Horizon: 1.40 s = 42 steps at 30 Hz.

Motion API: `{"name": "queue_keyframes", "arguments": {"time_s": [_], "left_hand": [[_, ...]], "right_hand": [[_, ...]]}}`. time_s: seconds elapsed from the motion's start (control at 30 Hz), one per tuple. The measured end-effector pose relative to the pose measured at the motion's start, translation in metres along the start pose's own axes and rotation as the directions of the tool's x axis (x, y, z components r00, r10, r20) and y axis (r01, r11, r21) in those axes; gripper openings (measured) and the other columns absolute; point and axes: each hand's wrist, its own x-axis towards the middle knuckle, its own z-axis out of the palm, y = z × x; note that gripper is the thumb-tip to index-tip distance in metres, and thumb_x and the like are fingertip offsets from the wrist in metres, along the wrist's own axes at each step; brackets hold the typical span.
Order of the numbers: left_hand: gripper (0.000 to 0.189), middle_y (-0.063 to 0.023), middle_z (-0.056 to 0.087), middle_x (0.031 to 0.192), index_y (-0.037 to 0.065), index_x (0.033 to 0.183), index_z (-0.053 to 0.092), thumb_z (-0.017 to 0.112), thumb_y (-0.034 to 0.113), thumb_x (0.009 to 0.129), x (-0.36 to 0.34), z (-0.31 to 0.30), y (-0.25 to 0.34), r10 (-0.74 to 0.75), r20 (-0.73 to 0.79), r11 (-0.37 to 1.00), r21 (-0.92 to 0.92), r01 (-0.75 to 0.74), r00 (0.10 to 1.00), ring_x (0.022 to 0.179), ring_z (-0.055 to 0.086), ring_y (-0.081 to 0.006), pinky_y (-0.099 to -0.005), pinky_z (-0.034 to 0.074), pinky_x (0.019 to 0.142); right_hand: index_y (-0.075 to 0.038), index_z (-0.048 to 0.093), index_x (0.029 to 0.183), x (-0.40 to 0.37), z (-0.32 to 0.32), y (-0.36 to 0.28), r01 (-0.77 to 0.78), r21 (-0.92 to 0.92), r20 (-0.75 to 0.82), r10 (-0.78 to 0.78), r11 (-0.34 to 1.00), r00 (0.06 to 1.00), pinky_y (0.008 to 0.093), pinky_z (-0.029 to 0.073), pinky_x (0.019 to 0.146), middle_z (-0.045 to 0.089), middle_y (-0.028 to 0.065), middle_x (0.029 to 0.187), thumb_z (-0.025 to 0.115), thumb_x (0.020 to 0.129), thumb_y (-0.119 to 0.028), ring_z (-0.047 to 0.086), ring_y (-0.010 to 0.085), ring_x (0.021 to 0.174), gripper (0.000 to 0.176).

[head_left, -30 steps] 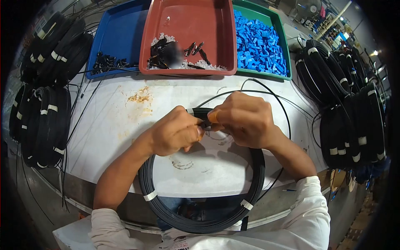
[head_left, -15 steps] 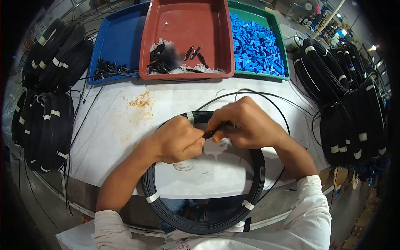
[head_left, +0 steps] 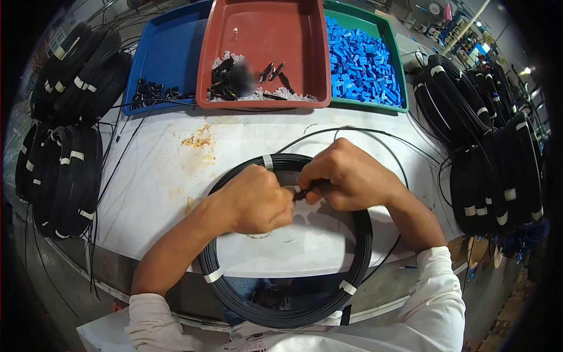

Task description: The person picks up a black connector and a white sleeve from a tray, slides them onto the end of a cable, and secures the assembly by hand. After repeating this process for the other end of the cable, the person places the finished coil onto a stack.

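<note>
Over the upper part of a black cable coil [head_left: 366, 234], my two hands meet at a small black piece [head_left: 299, 195], probably a cable connector. My left hand [head_left: 255, 200] is closed on its left end, knuckles up. My right hand [head_left: 347, 176] pinches the other end between thumb and bent fingers. Most of the piece is hidden by the fingers. White tape bands hold the coil, which overhangs the front edge of the table [head_left: 158, 217]. A loose length of black cable [head_left: 375, 132] arcs behind my right hand.
Along the back stand a blue tray [head_left: 170, 47] with small black parts, a red tray [head_left: 267, 35] with white and black parts, and a green tray [head_left: 399, 70] full of blue pieces [head_left: 360, 61]. Taped cable coils are stacked left [head_left: 67, 176] and right [head_left: 498, 182].
Both hands have shifted slightly to the right with the black piece between them. My left hand has rolled a little, and its fingers now curl further over the piece. The coil stays nearly in place.
</note>
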Motion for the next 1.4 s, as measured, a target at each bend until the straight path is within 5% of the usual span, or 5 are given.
{"name": "queue_keyframes", "arguments": {"time_s": [0.17, 0.4, 0.7, 1.17, 1.4], "left_hand": [[0.027, -0.0181, 0.056, 0.054, 0.002, 0.065, 0.059, 0.057, 0.023, 0.083, -0.003, -0.005, -0.010, -0.064, -0.043, 0.993, -0.102, 0.059, 0.997, 0.047, 0.057, -0.0325, -0.0411, 0.045, 0.049], [0.040, -0.0086, 0.054, 0.050, 0.002, 0.066, 0.056, 0.051, 0.032, 0.092, -0.009, -0.009, -0.020, -0.189, -0.011, 0.604, -0.789, 0.108, 0.982, 0.043, 0.048, -0.0186, -0.0324, 0.042, 0.046], [0.034, -0.0167, 0.053, 0.052, -0.003, 0.069, 0.060, 0.050, 0.025, 0.087, -0.003, -0.004, -0.006, -0.140, -0.107, 0.906, -0.415, 0.084, 0.984, 0.044, 0.050, -0.0302, -0.0419, 0.044, 0.052], [0.037, -0.0084, 0.055, 0.050, 0.000, 0.062, 0.056, 0.048, 0.024, 0.090, -0.008, -0.013, -0.014, -0.237, -0.013, 0.604, -0.785, 0.137, 0.971, 0.042, 0.050, -0.0180, -0.0332, 0.042, 0.045], [0.040, -0.0087, 0.055, 0.052, 0.000, 0.064, 0.056, 0.049, 0.030, 0.089, -0.007, 0.001, -0.014, -0.144, -0.159, 0.897, -0.438, 0.061, 0.977, 0.046, 0.053, -0.0189, -0.0332, 0.045, 0.049]], "right_hand": [[-0.001, 0.071, 0.083, 0.001, 0.006, 0.010, 0.067, 0.009, -0.067, -0.066, 0.998, 0.996, 0.0382, 0.050, 0.059, 0.068, 0.0157, 0.071, 0.077, 0.061, -0.002, 0.066, 0.0327, 0.063, 0.022], [0.003, 0.067, 0.086, 0.016, 0.019, 0.022, 0.469, -0.598, -0.385, -0.746, 0.650, 0.543, 0.0333, 0.048, 0.058, 0.066, 0.0117, 0.080, 0.073, 0.066, -0.006, 0.062, 0.0234, 0.069, 0.023], [0.000, 0.071, 0.088, 0.001, 0.008, -0.004, -0.028, -0.079, -0.195, 0.012, 0.996, 0.981, 0.0383, 0.046, 0.063, 0.063, 0.0092, 0.068, 0.078, 0.065, 0.002, 0.058, 0.0260, 0.064, 0.024], [-0.004, 0.068, 0.092, 0.016, 0.021, 0.026, 0.363, -0.520, -0.442, -0.607, 0.773, 0.661, 0.0345, 0.043, 0.061, 0.064, 0.0058, 0.082, 0.074, 0.062, -0.002, 0.057, 0.0227, 0.068, 0.030], [-0.003, 0.068, 0.087, 0.005, 0.010, 0.006, 0.161, -0.209, -0.292, -0.218, 0.965, 0.931, 0.0386, 0.044, 0.064, 0.065, 0.0085, 0.075, 0.072, 0.062, 0.002, 0.060, 0.0274, 0.070, 0.025]]}}
